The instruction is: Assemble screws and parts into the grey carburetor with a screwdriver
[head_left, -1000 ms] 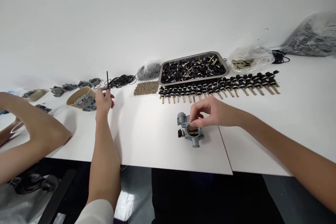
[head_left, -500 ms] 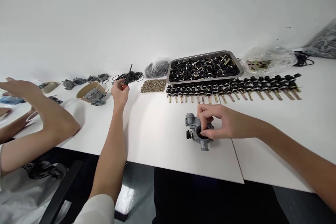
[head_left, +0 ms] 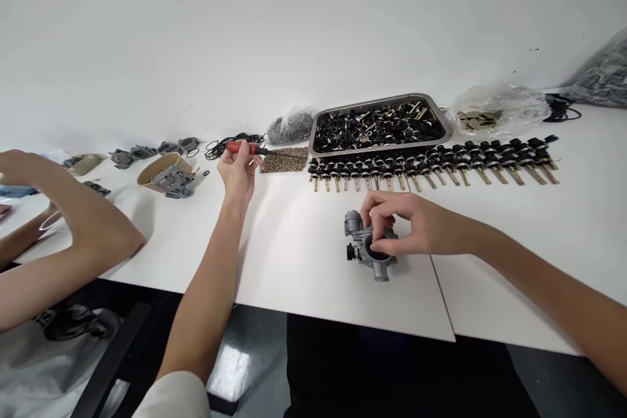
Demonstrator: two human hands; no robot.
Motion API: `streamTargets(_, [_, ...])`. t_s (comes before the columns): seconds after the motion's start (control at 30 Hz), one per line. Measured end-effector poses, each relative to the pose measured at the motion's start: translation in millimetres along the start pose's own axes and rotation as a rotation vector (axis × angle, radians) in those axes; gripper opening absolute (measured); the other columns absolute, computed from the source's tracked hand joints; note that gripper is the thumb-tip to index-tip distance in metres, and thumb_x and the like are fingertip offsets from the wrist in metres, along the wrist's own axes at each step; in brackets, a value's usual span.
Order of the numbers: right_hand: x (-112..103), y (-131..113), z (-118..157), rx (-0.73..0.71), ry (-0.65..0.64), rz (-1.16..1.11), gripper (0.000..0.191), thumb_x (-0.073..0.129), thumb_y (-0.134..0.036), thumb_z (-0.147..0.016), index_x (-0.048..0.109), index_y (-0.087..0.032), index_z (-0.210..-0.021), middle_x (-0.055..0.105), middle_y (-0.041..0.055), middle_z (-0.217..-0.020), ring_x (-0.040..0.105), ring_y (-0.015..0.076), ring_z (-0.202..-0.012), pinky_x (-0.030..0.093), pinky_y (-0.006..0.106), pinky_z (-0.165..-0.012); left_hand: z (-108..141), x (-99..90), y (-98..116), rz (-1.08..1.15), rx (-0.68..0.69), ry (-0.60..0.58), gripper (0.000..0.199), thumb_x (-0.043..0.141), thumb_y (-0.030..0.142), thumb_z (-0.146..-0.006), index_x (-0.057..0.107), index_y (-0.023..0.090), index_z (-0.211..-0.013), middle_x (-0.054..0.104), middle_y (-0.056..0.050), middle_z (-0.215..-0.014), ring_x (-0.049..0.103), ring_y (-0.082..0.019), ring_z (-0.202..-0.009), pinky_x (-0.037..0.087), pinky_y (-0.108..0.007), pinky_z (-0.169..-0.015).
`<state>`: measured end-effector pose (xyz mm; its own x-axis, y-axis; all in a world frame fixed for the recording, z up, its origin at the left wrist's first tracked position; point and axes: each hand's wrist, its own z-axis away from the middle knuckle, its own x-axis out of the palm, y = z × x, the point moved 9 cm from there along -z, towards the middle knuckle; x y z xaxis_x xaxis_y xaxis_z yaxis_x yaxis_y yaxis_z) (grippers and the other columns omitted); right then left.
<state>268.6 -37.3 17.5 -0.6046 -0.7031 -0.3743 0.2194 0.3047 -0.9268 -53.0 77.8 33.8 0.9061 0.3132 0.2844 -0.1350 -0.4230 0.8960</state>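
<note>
**Bits could spill**

At nine o'clock, the left hand (head_left: pixel 237 173) grips a red screwdriver (head_left: pixel 242 147); its tip could knock tiny gold bits (head_left: pixel 283 163). At five, the grey metal part (head_left: pixel 363 240) could tip if the right hand (head_left: pixel 416 225) pushes. I cannot tell what its bent fingers hold.

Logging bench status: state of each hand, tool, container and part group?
Left hand: closed around screwdriver
Screwdriver: sideways, over brass pieces
Right hand: fingertips at bore, grip unclear
Grey metal body: on table
Metal tray: filled
Stemmed parts: lined up
Black rings: heaped
Brass pieces: spread out
</note>
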Motion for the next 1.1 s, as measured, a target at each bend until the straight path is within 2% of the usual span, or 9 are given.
streamTargets(0.13, [-1,0,-1,-0.001,0.015,-0.002,0.016,0.075,-0.031,-0.083,0.067,-0.021,-0.074,0.058,0.0044,-0.103,0.051,0.0149,-0.082,0.04,0.034,-0.075,3,5.2,9,-0.105,0.093,-0.014,0.046,0.083,0.05,-0.069,0.055,0.017,-0.086,0.072,-0.002,-0.079,0.056,-0.008,-0.045,0.047,-0.024,-0.043])
streamTargets(0.33, [0,-2,0,0.004,-0.011,0.01,0.016,0.076,-0.031,-0.083,0.067,-0.02,-0.075,0.058,0.005,-0.105,0.054,0.0169,-0.091,0.04,0.034,-0.078,1,3.4,7,-0.123,0.087,-0.026,0.046,0.083,0.05,-0.069,0.055,0.017,-0.086,0.071,-0.001,-0.078,0.057,-0.008,-0.044,0.048,-0.024,-0.044])
streamTargets(0.6, [-1,1,-1,-0.001,0.001,0.03,0.012,0.075,-0.034,-0.084,0.069,-0.024,-0.088,0.058,0.004,-0.098,0.048,0.0164,-0.08,0.044,0.037,-0.08,3,5.4,4,-0.138,0.063,-0.029,0.051,0.086,0.051,-0.065,0.056,0.016,-0.088,0.071,-0.003,-0.078,0.056,-0.009,-0.043,0.047,-0.025,-0.042])
streamTargets(0.77, [-1,2,-1,-0.008,-0.001,0.044,0.011,0.07,-0.034,-0.087,0.071,-0.024,-0.091,0.059,0.006,-0.098,0.049,0.0178,-0.079,0.044,0.038,-0.078,4,5.7,3,-0.139,0.052,-0.032,0.052,0.086,0.051,-0.065,0.056,0.016,-0.09,0.071,-0.003,-0.079,0.056,-0.008,-0.044,0.048,-0.023,-0.044])
streamTargets(0.93, [-4,0,-2,-0.016,0.036,-0.023,0.016,0.069,-0.037,-0.09,0.071,-0.022,-0.095,0.064,0.0047,-0.097,0.048,0.0149,-0.075,0.043,0.035,-0.074,3,5.3,6,-0.145,0.05,-0.031,0.05,0.085,0.051,-0.066,0.057,0.017,-0.088,0.072,-0.002,-0.079,0.057,-0.008,-0.045,0.048,-0.023,-0.045])
streamTargets(1.1, [-10,9,-4,0.044,0.121,-0.147,0.024,0.064,-0.041,-0.093,0.07,-0.019,-0.099,0.063,0.0032,-0.084,0.055,0.0148,-0.074,0.042,0.03,-0.068,2,4.4,11,-0.133,0.065,-0.026,0.049,0.086,0.051,-0.064,0.058,0.017,-0.087,0.069,-0.001,-0.075,0.057,-0.008,-0.046,0.048,-0.024,-0.044])
